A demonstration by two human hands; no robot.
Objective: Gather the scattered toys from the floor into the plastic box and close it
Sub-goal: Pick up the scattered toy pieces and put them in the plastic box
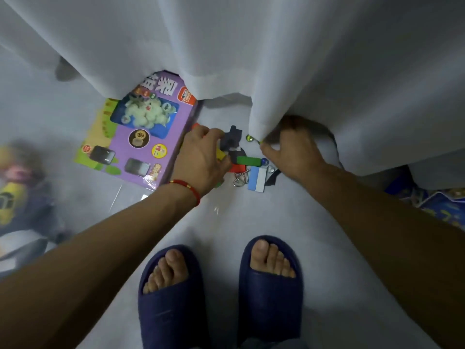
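Nearest you: two dark navy moulded foam slippers [219, 293] planted on the pale glossy tiled floor [239, 217]. Slick surface, so round pieces will run if nudged.

Your left hand [201, 159], the one with the red cord bracelet [187, 186], has its fingers curled round a handful of toys: a yellow block [220, 154] and a dark blue-grey angular plastic piece [230, 139] show between them. That grip looks full. Add more and something probably drops back into the pile.

Pile between your hands: flat green rectangular bar [248, 160], light-blue-and-white striped flat tile [257, 179], bent silver wire puzzle [240, 177], small glossy blue marble [263, 161]. The wire can snag on neighbours; the marble is the likely runaway.

Your right hand [294, 152] has its fingers curled, tips down at the hem. Can't tell whether it pinches cloth or a toy.

Beyond it, a green glass marble [249, 138] sits right at the edge of the white soft pleated curtain [251, 59]. Let the fabric fall and it probably hides small parts.

Left of the pile: purple glossy cardboard game package [141, 132], flat and shrink-wrapped.

The plastic box isn't in view, so you'll have to carry the handful to it.
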